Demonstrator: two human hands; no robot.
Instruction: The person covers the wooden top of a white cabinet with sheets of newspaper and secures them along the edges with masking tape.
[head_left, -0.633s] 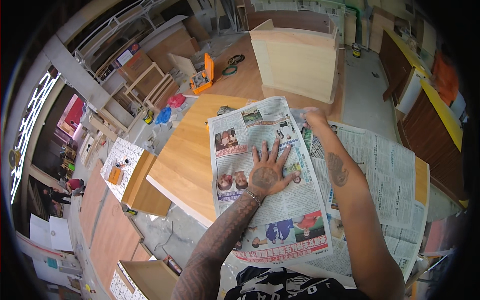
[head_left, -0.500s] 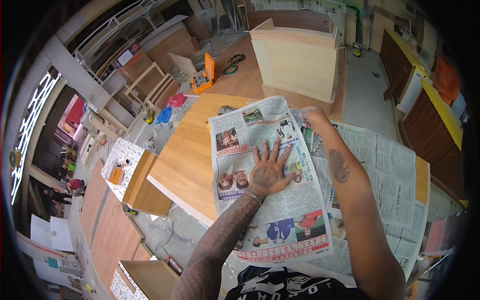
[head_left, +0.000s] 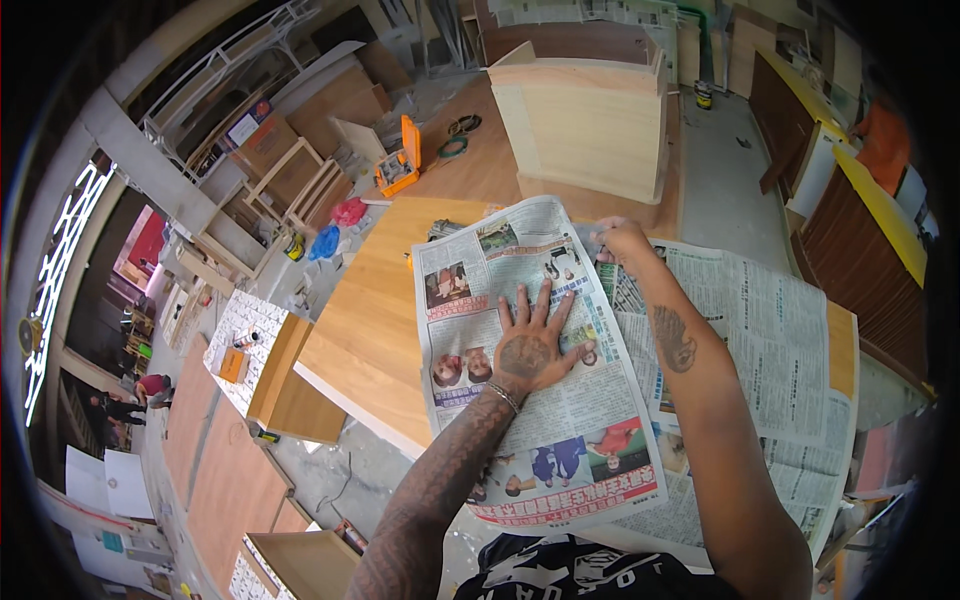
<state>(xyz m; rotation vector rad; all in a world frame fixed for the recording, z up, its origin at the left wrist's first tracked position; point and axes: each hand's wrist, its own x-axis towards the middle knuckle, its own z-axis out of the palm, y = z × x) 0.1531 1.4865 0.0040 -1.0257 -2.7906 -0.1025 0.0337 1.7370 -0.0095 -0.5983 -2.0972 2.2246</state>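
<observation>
My left hand [head_left: 537, 342] lies flat with its fingers spread, pressing on a printed newspaper sheet [head_left: 545, 425]. That sheet covers part of a wood-finish tabletop [head_left: 385, 305]. Past the sheet's upper right edge, my right hand [head_left: 622, 240] is closed in a fist-like grip; what its fingers hold, if anything, I cannot make out. More newspaper [head_left: 770, 350] spreads over the right part of the tabletop, under my right forearm. A dark tool-like object [head_left: 445, 230] sits at the far edge, partly hidden by the sheet.
Beyond the table stands a pale plywood cabinet [head_left: 580, 125]. An orange toolbox [head_left: 402, 165] lies open on the floor at the far left. A box-shaped wooden unit [head_left: 290, 385] is on the left, and brown panels with yellow tops [head_left: 870, 230] are on the right.
The view has shifted slightly. My left hand stays flat on the newspaper, and my right hand remains closed by its upper right edge, a little blurred now.
</observation>
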